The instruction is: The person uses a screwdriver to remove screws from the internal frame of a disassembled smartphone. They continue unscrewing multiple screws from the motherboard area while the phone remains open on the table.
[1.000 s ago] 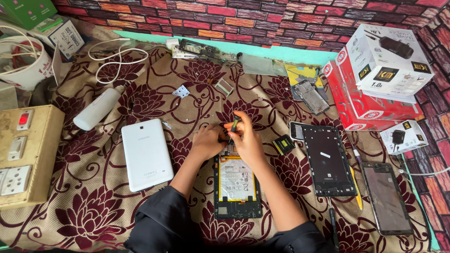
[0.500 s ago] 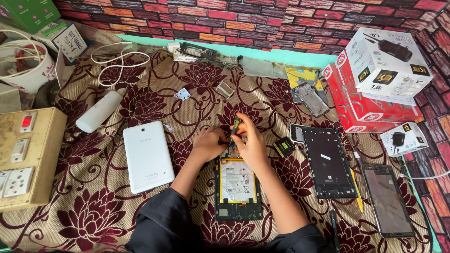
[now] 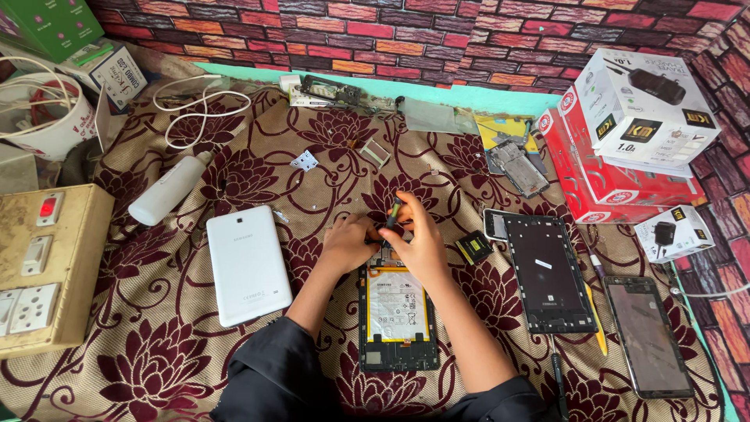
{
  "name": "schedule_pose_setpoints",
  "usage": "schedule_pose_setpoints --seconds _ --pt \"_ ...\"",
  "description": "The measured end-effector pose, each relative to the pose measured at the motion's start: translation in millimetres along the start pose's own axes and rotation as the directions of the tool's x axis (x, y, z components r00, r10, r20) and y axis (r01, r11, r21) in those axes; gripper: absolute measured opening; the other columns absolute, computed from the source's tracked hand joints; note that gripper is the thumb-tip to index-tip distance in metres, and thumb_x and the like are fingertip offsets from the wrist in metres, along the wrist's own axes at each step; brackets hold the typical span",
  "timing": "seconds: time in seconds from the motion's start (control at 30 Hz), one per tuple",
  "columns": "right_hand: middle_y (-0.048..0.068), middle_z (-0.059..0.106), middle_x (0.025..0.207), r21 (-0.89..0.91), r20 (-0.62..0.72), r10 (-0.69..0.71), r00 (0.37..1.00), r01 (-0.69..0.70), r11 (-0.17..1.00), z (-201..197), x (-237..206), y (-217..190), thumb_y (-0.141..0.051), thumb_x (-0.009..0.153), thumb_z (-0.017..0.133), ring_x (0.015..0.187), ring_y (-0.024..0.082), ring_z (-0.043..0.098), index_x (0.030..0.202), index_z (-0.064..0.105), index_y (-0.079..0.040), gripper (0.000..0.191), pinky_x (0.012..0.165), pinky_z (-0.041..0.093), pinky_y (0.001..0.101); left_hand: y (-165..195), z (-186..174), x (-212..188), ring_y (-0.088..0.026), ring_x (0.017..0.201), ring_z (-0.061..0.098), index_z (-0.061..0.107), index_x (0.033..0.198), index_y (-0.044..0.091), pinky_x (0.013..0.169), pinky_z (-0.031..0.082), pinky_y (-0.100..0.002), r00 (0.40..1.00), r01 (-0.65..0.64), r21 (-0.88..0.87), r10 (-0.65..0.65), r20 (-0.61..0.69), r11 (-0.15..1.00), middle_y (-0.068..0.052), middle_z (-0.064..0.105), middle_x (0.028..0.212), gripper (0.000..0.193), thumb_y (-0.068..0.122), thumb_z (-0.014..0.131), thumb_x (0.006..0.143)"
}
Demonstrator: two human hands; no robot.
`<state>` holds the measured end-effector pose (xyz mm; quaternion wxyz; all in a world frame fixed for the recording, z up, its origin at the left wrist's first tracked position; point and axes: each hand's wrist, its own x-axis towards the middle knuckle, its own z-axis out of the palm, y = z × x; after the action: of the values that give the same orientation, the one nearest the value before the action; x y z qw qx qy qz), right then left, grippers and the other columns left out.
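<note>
A brick-patterned wall [image 3: 437, 35] runs behind the floral maroon cloth [image 3: 156, 344] I work on, which covers the whole surface. To my far left sits the yellowed switch board [image 3: 47, 266]; to the far right, red and white boxes [image 3: 625, 133] are stacked. Nearer in, the white tablet back cover [image 3: 248, 264] lies left of my arms, and a black tablet frame [image 3: 549, 273] lies to my right, with a dark screen panel [image 3: 648, 336] beyond it. A white bottle [image 3: 166, 190] rests on its side up left.

Straight before me lies the opened tablet [image 3: 397, 312], its pale battery facing up, lengthwise toward me. Both my hands meet at its far end. My left hand [image 3: 349, 244] is curled, fingertips pressed down at the tablet's top left corner; whether it pinches anything I cannot tell. My right hand [image 3: 422, 242] covers the top right corner and is closed around a small screwdriver [image 3: 393, 212], held nearly upright, its tip down at the tablet's upper edge between my hands. A small black part [image 3: 473, 247] lies just right of my right hand
</note>
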<state>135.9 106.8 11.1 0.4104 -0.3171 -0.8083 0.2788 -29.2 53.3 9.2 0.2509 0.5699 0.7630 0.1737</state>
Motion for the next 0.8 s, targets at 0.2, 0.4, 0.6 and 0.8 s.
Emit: schedule_pose_setpoints --seconds 0.2,0.4,0.6,0.8 --pt "0.007 0.071 0.108 0.042 -0.037 -0.034 0.999 0.036 0.998 5.0 1.3 -0.4 -0.011 0.090 0.079 0.099 0.020 0.073 0.147 0.050 -0.012 0.064 0.087 0.062 0.0339 -0.5 2.4 0.7 -0.027 0.129 0.051 0.074 0.108 0.021 0.109 0.039 -0.045 1.000 0.007 -0.005 -0.007 -0.002 1.000 -0.003 0.060 0.131 0.034 0.032 0.078 0.076" --pt "0.011 0.069 0.103 -0.046 -0.030 -0.063 0.998 0.062 0.997 5.6 -2.6 -2.2 -0.012 0.081 0.086 0.094 0.022 0.071 0.141 0.049 -0.009 0.071 0.079 0.060 0.0350 -4.6 8.4 4.8 -0.029 0.128 0.051 0.071 0.112 0.020 0.106 0.040 -0.047 0.998 -0.027 0.001 0.027 -0.052 1.000 -0.004 0.060 0.129 0.037 0.032 0.077 0.077" --pt "0.008 0.075 0.112 0.117 -0.033 -0.046 0.998 0.049 0.992 10.0 -1.3 3.9 -0.005 0.094 0.074 0.104 0.020 0.075 0.148 0.046 -0.010 0.061 0.089 0.062 0.0333 -4.4 6.4 1.7 -0.026 0.129 0.052 0.075 0.103 0.019 0.108 0.041 -0.044 1.000 -0.014 0.007 0.014 -0.027 1.000 -0.002 0.061 0.129 0.030 0.031 0.077 0.076" --pt "0.011 0.073 0.119 0.070 -0.012 -0.031 0.999 0.032 0.997 4.4 -0.3 7.1 -0.006 0.086 0.081 0.103 0.021 0.072 0.143 0.045 -0.008 0.068 0.081 0.059 0.0331 -1.3 4.3 2.4 -0.026 0.129 0.051 0.074 0.104 0.019 0.108 0.039 -0.046 1.000 0.012 -0.001 -0.012 0.002 1.000 -0.001 0.059 0.131 0.030 0.032 0.078 0.077"
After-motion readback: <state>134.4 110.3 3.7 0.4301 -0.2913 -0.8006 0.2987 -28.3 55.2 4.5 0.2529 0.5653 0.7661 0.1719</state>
